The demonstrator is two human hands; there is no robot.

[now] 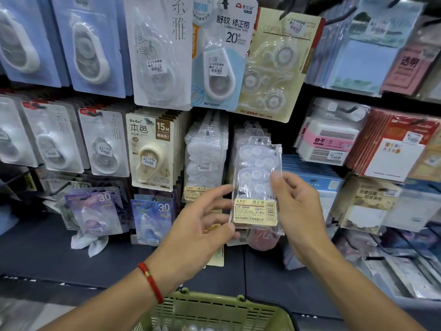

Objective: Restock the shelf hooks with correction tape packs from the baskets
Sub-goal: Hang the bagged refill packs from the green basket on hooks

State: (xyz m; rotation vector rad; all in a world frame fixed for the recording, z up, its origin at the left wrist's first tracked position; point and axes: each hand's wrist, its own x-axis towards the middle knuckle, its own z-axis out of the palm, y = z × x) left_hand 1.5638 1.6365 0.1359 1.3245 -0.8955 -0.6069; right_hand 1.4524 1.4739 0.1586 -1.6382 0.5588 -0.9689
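Note:
A clear bag of white correction tape refills with a yellow label (256,185) is held upright in front of the shelf hooks. My right hand (298,206) grips its right edge, thumb on the front. My left hand (202,225) touches its lower left corner with the thumb, fingers spread. The pack's top hole sits level with a hook (259,134) that carries similar bags behind it. A second stack of the same bags (205,158) hangs to the left. A green basket (214,311) is below my arms, with clear packs showing inside.
Hooks around hold carded correction tapes: a beige 15M pack (152,151), blue cards (93,46) above, purple 30 packs (100,211) lower left. Sticky notes and memo pads (329,139) hang on the right. A dark shelf ledge (71,259) runs below.

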